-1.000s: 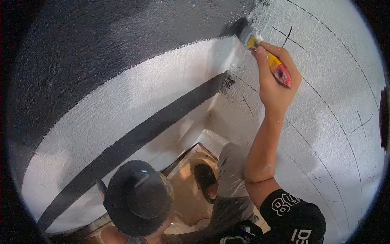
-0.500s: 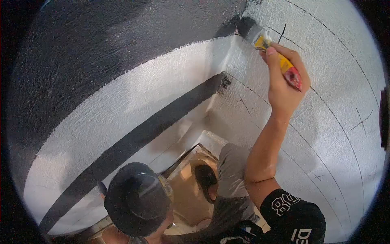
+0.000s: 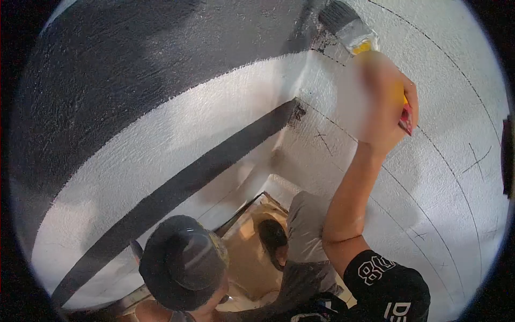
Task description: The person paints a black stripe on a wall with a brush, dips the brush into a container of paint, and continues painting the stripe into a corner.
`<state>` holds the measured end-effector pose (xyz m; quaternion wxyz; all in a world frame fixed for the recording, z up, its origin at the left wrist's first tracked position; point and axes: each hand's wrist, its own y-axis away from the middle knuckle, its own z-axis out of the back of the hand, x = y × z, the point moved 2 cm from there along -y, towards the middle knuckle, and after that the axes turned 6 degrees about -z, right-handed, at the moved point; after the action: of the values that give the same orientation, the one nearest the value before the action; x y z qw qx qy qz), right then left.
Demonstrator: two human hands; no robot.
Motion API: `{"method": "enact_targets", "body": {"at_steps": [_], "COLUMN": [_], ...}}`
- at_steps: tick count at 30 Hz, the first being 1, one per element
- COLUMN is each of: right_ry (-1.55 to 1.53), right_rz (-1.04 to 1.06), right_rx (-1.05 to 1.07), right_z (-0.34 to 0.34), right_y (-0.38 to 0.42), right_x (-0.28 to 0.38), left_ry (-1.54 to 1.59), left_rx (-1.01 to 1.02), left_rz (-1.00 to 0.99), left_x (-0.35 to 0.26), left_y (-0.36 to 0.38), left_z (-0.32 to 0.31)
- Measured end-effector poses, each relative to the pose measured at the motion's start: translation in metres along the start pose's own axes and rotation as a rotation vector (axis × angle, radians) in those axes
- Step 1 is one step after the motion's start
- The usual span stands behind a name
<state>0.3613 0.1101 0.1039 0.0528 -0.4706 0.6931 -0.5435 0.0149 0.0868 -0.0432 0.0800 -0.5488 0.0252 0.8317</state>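
My right hand (image 3: 387,121) is raised against the white wall on the right, wrapped around a paintbrush. Its yellow and red handle (image 3: 406,119) shows beside my palm. Wide, dark bristles (image 3: 340,20) press on the wall close to the corner, and the metal band above my fingers is smeared with paint. Part of my hand is blurred. Just below the bristles lies a patch of rough dark paint (image 3: 324,41) beside a drawn line. My left hand is out of view.
A person in a dark cap (image 3: 184,263) is below at the left. A dark shoe (image 3: 273,241) rests on a tan surface (image 3: 248,268). The left wall carries a dark grey area (image 3: 123,70) and a dark curved band (image 3: 177,180). Thin curved lines and crosses mark the right wall.
My right hand and the paintbrush have shifted slightly right, and the bristles now lie higher, away from the corner. The dark patch beneath them has come into view.
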Motion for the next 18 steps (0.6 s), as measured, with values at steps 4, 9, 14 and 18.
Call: {"method": "enact_targets", "body": {"at_steps": [4, 9, 14, 18], "right_ry": [0.343, 0.5, 0.132, -0.025], "right_rz": [0.145, 0.115, 0.121, 0.042], "right_rx": [0.088, 0.104, 0.326, 0.203], "right_z": [0.003, -0.016, -0.028, -0.022], "right_y": [0.003, 0.016, 0.035, 0.027], "right_x": [0.007, -0.018, -0.007, 0.0], "left_ry": [-0.038, 0.58, 0.27, 0.165], "left_rx": [0.166, -0.003, -0.235, -0.306], "left_rz": [-0.285, 0.205, -0.329, -0.376], "left_x": [0.021, -0.001, -0.02, -0.027], "left_y": [-0.001, -0.004, -0.005, -0.001], "left_z": [-0.011, -0.01, -0.019, -0.021]}}
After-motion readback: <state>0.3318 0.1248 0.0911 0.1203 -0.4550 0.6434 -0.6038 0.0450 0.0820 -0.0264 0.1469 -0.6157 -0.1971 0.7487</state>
